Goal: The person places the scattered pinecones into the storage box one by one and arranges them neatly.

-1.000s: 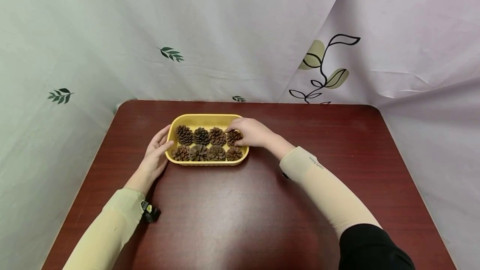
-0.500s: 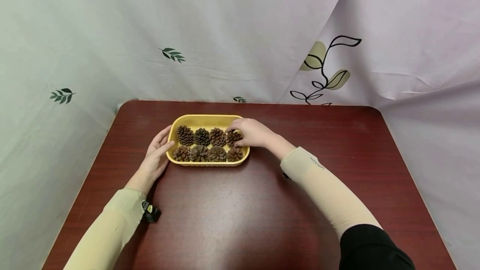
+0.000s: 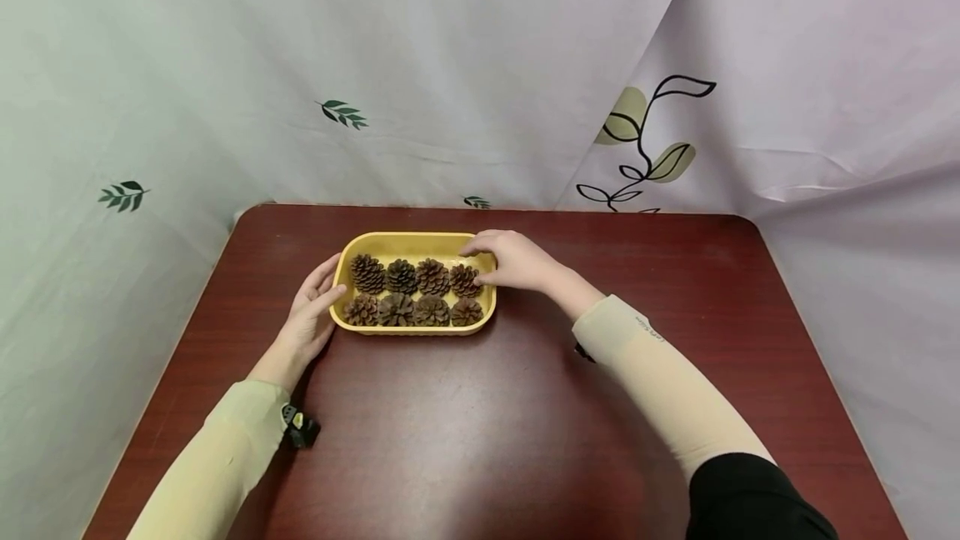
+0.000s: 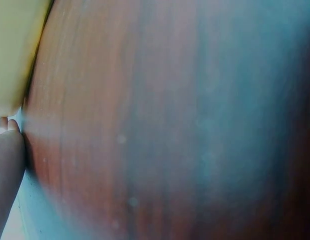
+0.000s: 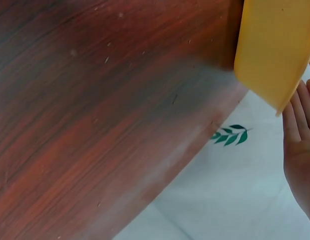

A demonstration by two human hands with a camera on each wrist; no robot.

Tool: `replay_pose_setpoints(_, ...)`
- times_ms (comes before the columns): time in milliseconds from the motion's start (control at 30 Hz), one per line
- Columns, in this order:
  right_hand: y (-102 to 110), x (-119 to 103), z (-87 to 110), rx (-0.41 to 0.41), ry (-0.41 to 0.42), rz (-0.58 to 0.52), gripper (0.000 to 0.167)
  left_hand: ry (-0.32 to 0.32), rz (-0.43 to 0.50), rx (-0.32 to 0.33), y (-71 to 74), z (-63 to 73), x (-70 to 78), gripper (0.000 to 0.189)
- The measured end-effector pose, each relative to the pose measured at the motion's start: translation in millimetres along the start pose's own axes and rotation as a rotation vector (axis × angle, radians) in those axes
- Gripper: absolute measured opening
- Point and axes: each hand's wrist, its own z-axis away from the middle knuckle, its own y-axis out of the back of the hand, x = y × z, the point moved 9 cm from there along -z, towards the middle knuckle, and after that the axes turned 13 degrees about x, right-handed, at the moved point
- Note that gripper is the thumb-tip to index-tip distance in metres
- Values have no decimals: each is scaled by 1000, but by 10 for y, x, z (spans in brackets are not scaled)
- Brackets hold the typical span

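Observation:
A yellow rounded tray (image 3: pixel 412 331) near the table's back holds several brown pine cones (image 3: pixel 432 277) in two rows. My left hand (image 3: pixel 303 315) grips the tray's left end, thumb over the rim and fingers along the outer wall. At the other end my right hand (image 3: pixel 517 261) reaches over the rim, fingers spread apart beside the back-row right pine cone (image 3: pixel 465 280). In the left wrist view only a bit of the left hand (image 4: pixel 5 160) shows below the tray wall (image 4: pixel 17 60). The right wrist view has the right hand (image 5: pixel 300 145) along the tray's outside (image 5: pixel 272 50).
The tray stands on a dark red wooden table (image 3: pixel 420 423) with rounded back corners. Behind and beside the table hangs a pale cloth (image 3: pixel 465 65) printed with leaves. A small black device (image 3: pixel 301 427) sits at the left wrist.
My right hand has let go of the back-row right pine cone and drawn slightly up and right, its fingers opening. The left hand and the tray stay in place.

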Motion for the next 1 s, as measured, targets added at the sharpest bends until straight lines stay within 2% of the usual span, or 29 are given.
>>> replay_pose_setpoints(333,308,202,189,103,-29,-14,47,2,16,-36,-35,-9,38,49)
replay_pose_setpoints(467,470,299,321,138,-48,-23,49,-1,-12,-43,-43,-8,67,47)
replay_pose_setpoints(567,616,375,450,163,-72,-19,51,-47,-50,-53,-58,-4,126,45)
replay_pose_setpoints(733,860,507,728,233,-115,-6,57,-186,-114,-51,-57,-3,337,44)
replay_pose_setpoints(867,1032,614,964,310,-139,31,62,-254,-310,8,-50,26,523,51)
replay_pose_setpoints(1000,1196,695,1203,398,-183,74,67,-391,-601,47,-132,81,735,56)
